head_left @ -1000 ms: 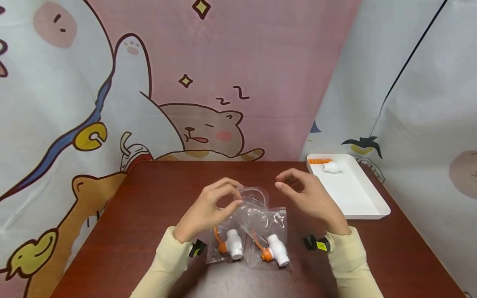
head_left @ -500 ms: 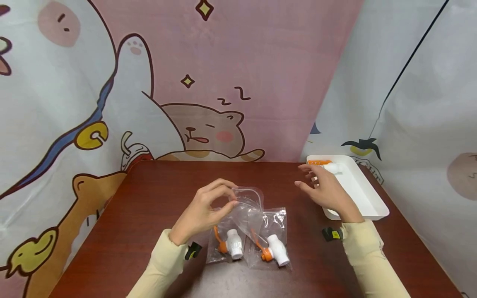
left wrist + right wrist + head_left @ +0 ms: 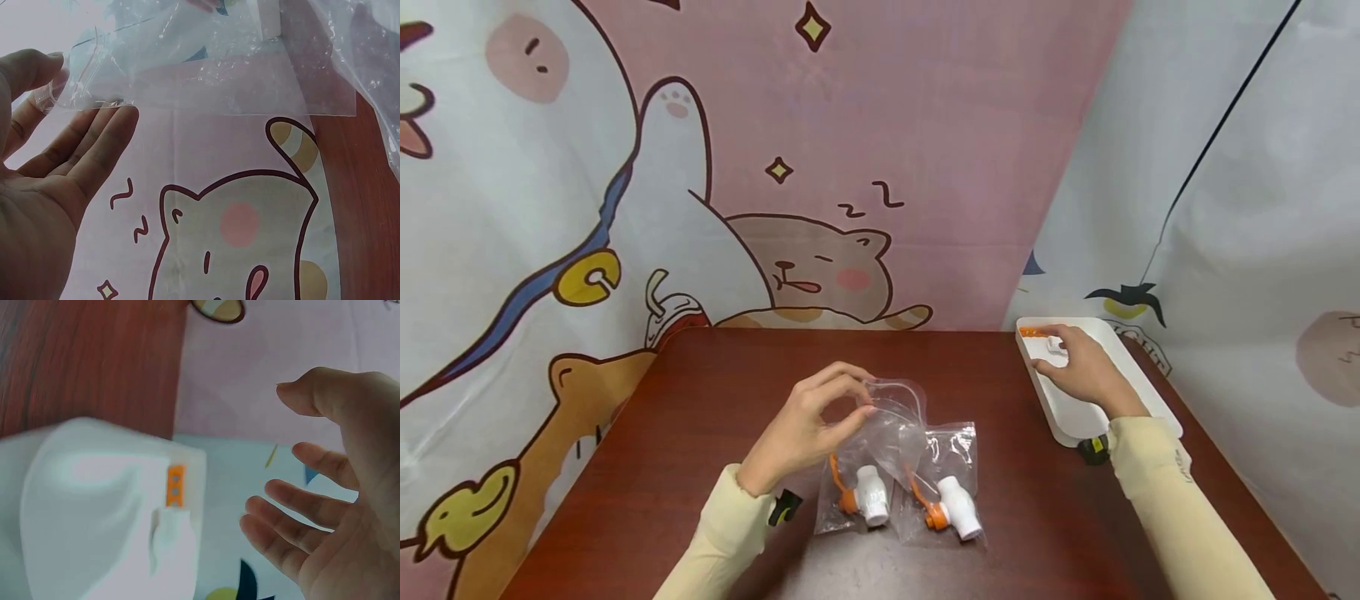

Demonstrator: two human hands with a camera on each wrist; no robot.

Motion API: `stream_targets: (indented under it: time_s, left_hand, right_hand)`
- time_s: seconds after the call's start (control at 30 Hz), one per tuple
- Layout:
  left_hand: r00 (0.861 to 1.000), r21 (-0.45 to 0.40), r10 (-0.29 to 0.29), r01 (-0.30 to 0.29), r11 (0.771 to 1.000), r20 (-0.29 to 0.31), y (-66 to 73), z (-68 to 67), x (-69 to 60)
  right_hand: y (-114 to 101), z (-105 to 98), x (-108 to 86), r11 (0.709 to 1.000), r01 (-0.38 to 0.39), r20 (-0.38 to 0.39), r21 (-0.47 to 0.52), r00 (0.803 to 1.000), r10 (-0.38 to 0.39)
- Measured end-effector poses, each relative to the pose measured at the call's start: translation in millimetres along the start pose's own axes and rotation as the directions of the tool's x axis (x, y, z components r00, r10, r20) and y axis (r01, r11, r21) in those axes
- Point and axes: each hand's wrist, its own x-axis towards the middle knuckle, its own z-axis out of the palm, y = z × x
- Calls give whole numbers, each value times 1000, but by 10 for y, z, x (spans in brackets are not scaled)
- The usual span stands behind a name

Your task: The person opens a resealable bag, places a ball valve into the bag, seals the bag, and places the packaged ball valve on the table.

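My left hand (image 3: 801, 425) pinches the rim of a clear plastic bag (image 3: 891, 417), held up with its mouth parted; in the left wrist view the bag's edge (image 3: 250, 103) lies between thumb and fingers. Below it on the table are two bagged white ball valves, one on the left (image 3: 872, 496) and one on the right (image 3: 958, 508), each with an orange handle. Over the white tray (image 3: 1075, 417) hovers my right hand (image 3: 1086, 375), fingers spread and holding nothing. Close to its fingertips lie a white valve body (image 3: 1056, 348) and an orange handle (image 3: 1032, 332), partly hidden by the hand.
The tray's raised rim stands at the right of the brown table (image 3: 715, 467). A printed cloth (image 3: 940, 167) hangs behind the table and along its right side. Dark wrist cameras sit at both sleeves.
My right hand has left the bag area and moved right, over the tray, with its fingers spreading. My left hand has drifted slightly left, keeping its pinch on the bag.
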Motion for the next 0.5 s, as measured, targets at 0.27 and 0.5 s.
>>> stream_targets:
  time_s: [0.27, 0.5]
  left_hand:
    - [1000, 18, -18, 18, 1000, -6, -4, -25, -12]
    - [1000, 20, -28, 28, 999, -4, -17, -35, -24]
  right_hand:
    - [358, 11, 180, 997, -55, 66, -60, 996, 59]
    - [580, 13, 349, 983, -157, 133, -98, 976, 169]
